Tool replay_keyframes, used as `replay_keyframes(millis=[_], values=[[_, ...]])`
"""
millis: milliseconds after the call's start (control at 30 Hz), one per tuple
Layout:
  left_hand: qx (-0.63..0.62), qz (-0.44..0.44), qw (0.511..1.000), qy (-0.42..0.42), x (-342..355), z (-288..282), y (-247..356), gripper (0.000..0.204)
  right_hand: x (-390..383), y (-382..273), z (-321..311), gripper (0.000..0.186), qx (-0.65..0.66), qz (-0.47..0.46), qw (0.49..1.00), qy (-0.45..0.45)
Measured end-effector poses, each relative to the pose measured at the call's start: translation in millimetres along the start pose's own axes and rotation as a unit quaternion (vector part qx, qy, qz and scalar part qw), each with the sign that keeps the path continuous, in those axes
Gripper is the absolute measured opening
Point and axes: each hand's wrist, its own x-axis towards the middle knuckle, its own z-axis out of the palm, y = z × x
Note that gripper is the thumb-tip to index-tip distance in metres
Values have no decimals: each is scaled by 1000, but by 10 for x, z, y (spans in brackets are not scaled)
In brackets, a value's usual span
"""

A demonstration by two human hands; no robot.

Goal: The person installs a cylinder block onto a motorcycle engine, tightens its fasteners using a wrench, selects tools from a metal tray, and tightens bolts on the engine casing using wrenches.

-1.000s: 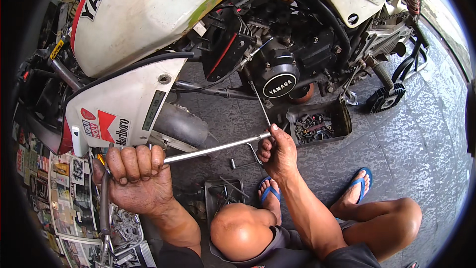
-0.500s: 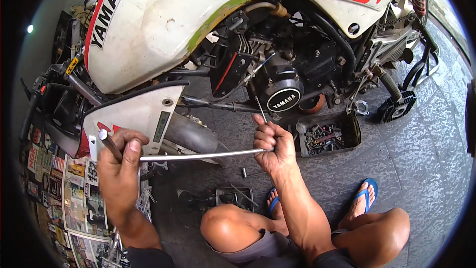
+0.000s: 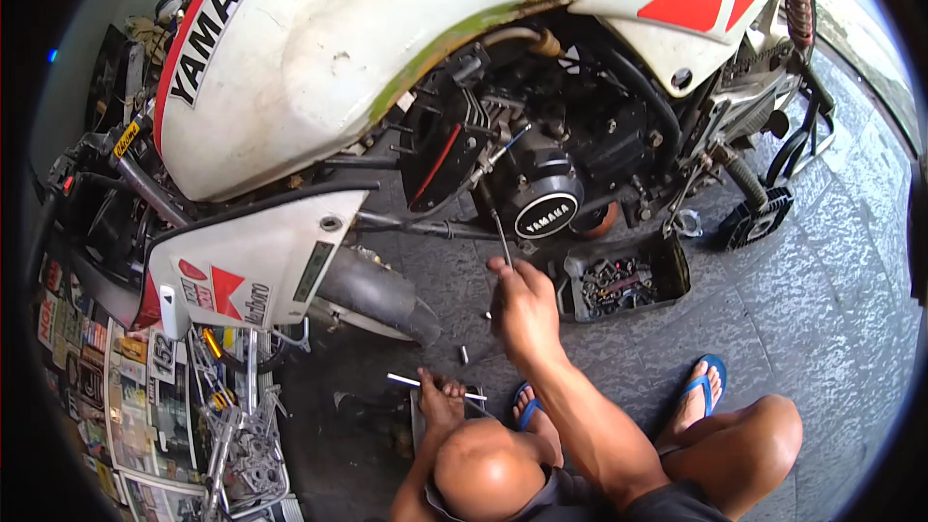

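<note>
Well below the round engine cover (image 3: 546,216), the left hand (image 3: 441,407) is closed around a metal bar (image 3: 403,381), probably stiff and best taken at its middle. Beside this cover's lower left runs a thin steel wrench shaft (image 3: 502,235), likely light, rigid; the right hand (image 3: 528,307) holds its lower end.

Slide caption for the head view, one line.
Right hand on a thin rod at the motorcycle engine, left hand on a silver bar by the knee.
</note>
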Motion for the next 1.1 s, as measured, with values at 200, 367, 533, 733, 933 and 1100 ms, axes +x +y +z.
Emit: replay_keyframes(millis=[200, 367, 533, 733, 933, 1100], values=[[102, 253, 962, -24, -213, 667, 870, 47, -57, -598, -188, 23, 209, 53, 976, -26], [178, 387, 900, -94, -273, 815, 1366, 51, 120, -541, -215, 24, 298, 95, 949, -32], [209, 422, 871, -139, -406, 807, 1659, 63, 147, -534, -253, 24, 338, 107, 933, -55], [208, 127, 861, -447, -548, 1111, 2701, 64, 154, -481, -219, 25, 424, 132, 893, -76], [565, -161, 640, -496, -903, 2133, 3348, 50, 230, -524, -235, 26, 510, 156, 841, -88], [707, -222, 486, -464, -1174, 2832, 3497, 49, 219, -568, -190, 24, 518, 149, 837, -94]])
